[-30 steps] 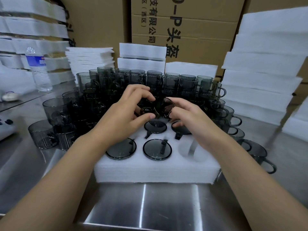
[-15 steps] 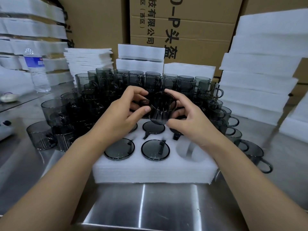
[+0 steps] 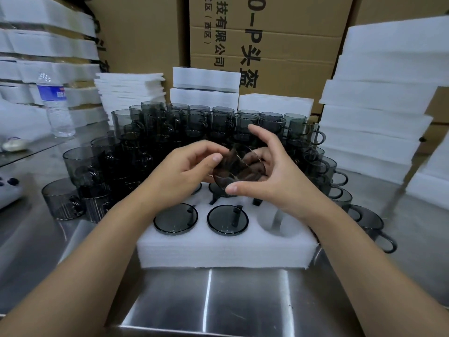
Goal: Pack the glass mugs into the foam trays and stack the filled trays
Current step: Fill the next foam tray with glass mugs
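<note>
- The fingers of the right hand are curved around a dark glass mug. The thumb is below it and the fingers are behind it, while the forefinger stands up, free of the glass.
- The left hand meets the mug from the other side. Its thumb tip lies on the glass edge and the other fingers are bent in below; how firmly they press I cannot tell.
- The mug hangs in the air between both hands, above the back row of the foam tray. It is tilted — its axis points roughly toward the camera, not upward, with one round face turned to us. I cannot make out its handle.
- The relation that matters is this: the only empty pocket that shows is at the front right of the tray. It is below the mug and nearer to the person, just beside the right wrist, so the right hand is the nearer one.
- In my judgement the mug must first be turned until its axis is vertical. Then it goes down and toward the person into that pocket, with the handle in line with the slot.
- Two packed mugs fill the front pockets beside it; the hands mostly hide the back row.
- Further out, many loose mugs crowd behind the tray on the metal table. Foam stacks rise at the right, and a water bottle stands at the left.
</note>
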A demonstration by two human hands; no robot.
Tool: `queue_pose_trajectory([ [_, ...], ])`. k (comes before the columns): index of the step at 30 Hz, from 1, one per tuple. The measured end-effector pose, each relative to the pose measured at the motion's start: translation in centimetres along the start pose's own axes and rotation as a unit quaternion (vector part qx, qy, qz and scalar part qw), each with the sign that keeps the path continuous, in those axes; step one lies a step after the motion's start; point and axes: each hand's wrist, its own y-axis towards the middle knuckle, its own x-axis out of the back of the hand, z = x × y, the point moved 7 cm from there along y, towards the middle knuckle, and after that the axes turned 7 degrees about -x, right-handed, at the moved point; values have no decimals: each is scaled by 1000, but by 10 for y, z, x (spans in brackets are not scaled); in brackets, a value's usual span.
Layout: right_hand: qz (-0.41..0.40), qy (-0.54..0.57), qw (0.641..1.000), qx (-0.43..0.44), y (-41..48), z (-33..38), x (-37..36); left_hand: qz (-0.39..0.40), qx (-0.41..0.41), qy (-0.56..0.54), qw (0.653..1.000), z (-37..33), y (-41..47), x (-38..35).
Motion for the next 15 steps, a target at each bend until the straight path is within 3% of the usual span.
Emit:
queue_pose_trajectory([
  [6,87,-15,996,-19,-9,14,5,75,35,8,997,1,-3,-10],
  [10,85,-71,993,-43,-18,19,24,80,72,19,994,13,-4,-9],
  [15,166,-101,973,-123,-30,6,30,83,82,-3,993,15,-5,-11],
])
